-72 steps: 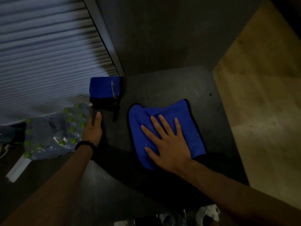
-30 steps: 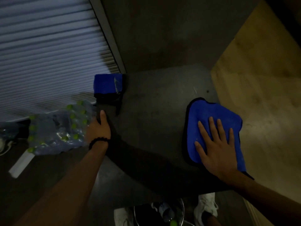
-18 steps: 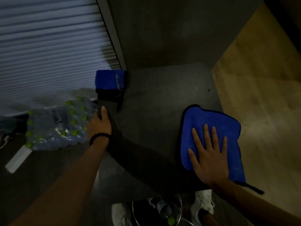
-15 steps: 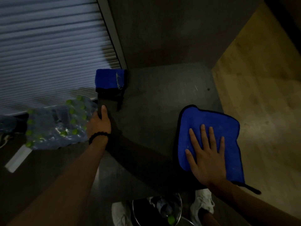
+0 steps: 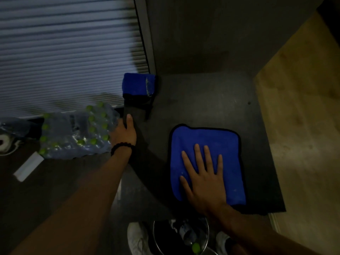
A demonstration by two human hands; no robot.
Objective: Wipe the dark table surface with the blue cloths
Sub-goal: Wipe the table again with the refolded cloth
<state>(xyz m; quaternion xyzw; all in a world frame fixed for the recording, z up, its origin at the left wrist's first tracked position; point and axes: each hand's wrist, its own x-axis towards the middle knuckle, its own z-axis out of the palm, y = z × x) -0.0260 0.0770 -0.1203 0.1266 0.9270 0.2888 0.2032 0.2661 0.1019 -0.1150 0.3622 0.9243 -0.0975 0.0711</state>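
Note:
A flat blue cloth (image 5: 207,137) with a dark hem lies on the near right part of the dark table (image 5: 206,100). My right hand (image 5: 204,179) presses flat on it, palm down, fingers spread. A second blue cloth (image 5: 137,85), folded, sits at the table's far left corner and nothing touches it. My left hand (image 5: 124,134), with a bead bracelet at the wrist, grips the table's left edge, thumb on top and fingers hidden below.
A wrapped pack of green-capped water bottles (image 5: 77,133) lies on the floor just left of my left hand. A round bin (image 5: 182,236) and my white shoes (image 5: 137,238) are below the table's near edge. A ribbed shutter (image 5: 64,52) fills the left; a wooden surface (image 5: 303,126) borders the right.
My right hand has slid the flat cloth from the table's right edge leftward, and the cloth now lies fully on the table. My left hand has stayed on the table edge.

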